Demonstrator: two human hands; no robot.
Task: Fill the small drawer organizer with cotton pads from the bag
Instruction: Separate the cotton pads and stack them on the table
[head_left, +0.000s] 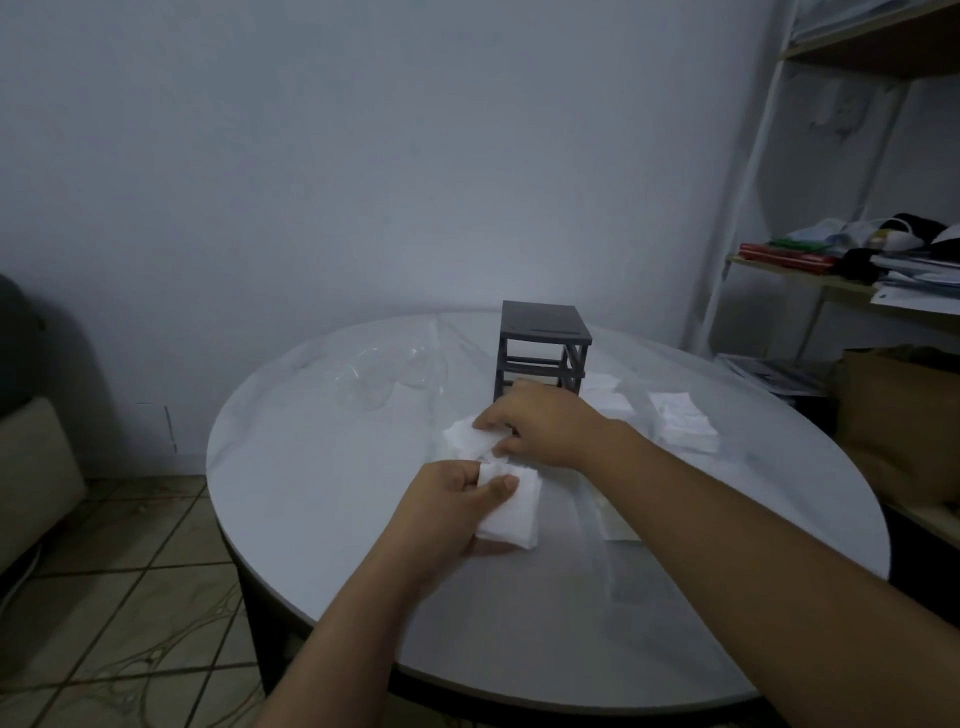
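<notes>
I'm holding both hands low over the middle of the round white bench (311, 493), close together but not touching. My left hand (457, 514) is gripping a stack of cotton pads (511, 512), thumb on top and fingers curled under it. My right hand (540, 426) is pinching at a clump of cotton pads (470, 434) lying on the bench just beyond the stack.

One dark grey drawer organizer (543, 348) is standing upright behind my right hand, toward the far edge. My right hand is blocking its bottom part, and I'm seeing through the open frame above. One clear bag (384, 374) is lying crumpled to the left of the organizer. It is hard to make out against the bench top.

To the right of the organizer I'm counting three loose piles of pads (683, 421): two small ones beside the frame and a bigger one farther right. They're too blurred for me to count pads. Something pale and flat is lying by my right forearm, but I can't tell what.

Off the bench to the right, one shelf unit (831, 280) is carrying folded clothes and papers, and one brown paper bag (904, 415) is sitting below it. A tiled floor (130, 597) is showing lower left, with a cushion (31, 467) at the left edge.
</notes>
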